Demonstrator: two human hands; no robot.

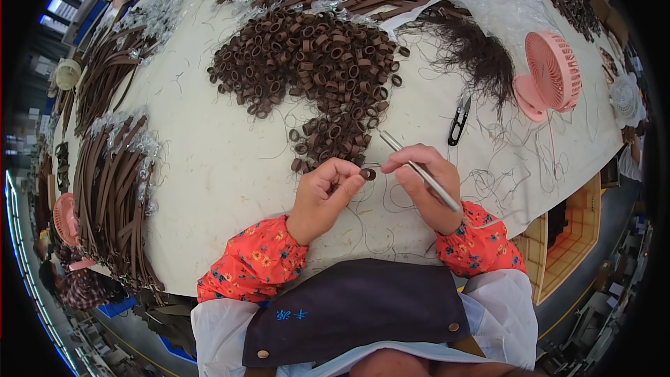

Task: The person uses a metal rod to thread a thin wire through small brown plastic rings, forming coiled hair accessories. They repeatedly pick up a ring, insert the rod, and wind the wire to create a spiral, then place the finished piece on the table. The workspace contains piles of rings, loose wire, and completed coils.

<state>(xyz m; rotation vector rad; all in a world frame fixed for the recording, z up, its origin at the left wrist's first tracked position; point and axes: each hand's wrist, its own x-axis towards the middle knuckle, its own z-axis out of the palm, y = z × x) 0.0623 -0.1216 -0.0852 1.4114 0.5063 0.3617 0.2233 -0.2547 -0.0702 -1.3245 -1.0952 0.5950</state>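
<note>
Metal rod, silver and pen-shaped (pixel 428 179), is slanting from far left to near right, its far end pointing away from the body; the right hand's (pixel 429 199) fingers are grasping it. The left hand's (pixel 314 202) fingers are pinching a small, round, dark-brown loop (pixel 368 174) near the rod, over the white counter (pixel 223 209), its opening partly showing. Blue stitched characters (pixel 291 315) are marking the dark apron (pixel 370 307). Forearms in red floral sleeves (pixel 252 255) are angling inward, hands facing each other.
</note>
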